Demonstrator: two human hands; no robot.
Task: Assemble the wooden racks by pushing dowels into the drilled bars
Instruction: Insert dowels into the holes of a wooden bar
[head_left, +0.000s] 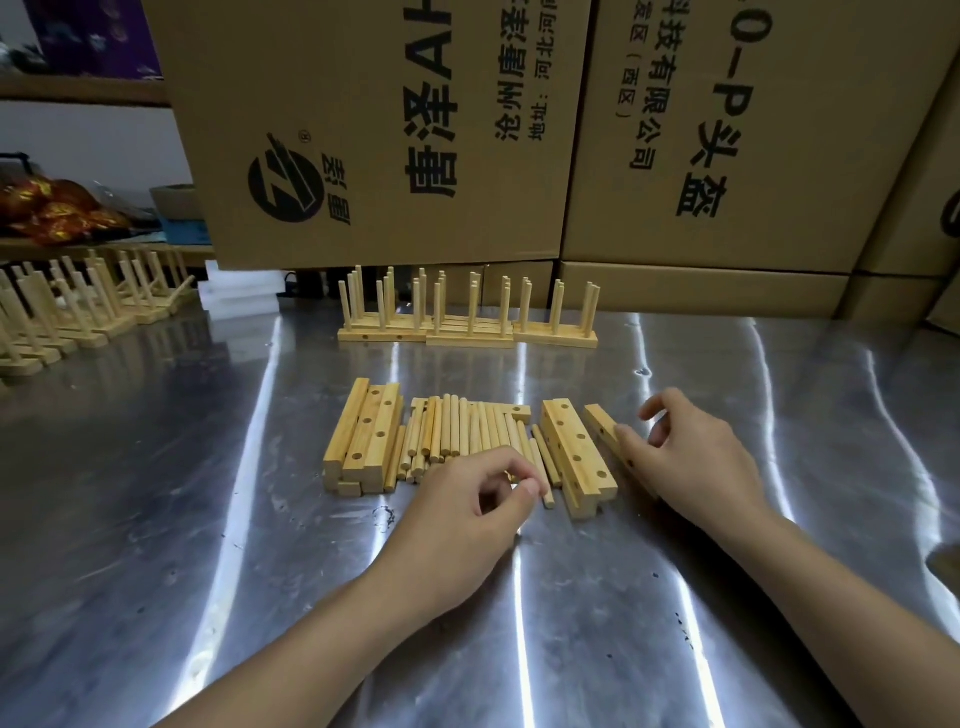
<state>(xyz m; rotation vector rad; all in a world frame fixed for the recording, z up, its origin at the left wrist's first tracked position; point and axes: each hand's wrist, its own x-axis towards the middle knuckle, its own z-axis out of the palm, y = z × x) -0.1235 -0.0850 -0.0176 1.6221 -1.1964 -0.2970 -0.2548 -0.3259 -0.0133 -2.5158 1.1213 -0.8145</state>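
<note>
Left cardboard box, print running sideways: "沧州", "地址:河北", beside a round logo. Right cardboard box reads "有限公司", "(西区)", "P头盔".

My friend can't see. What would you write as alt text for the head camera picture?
Two bare hands work on a shiny metal table: the left hand reaches into a pile of dowels, the right hand touches a drilled bar. Finished racks stand behind, before big cardboard boxes.
</note>
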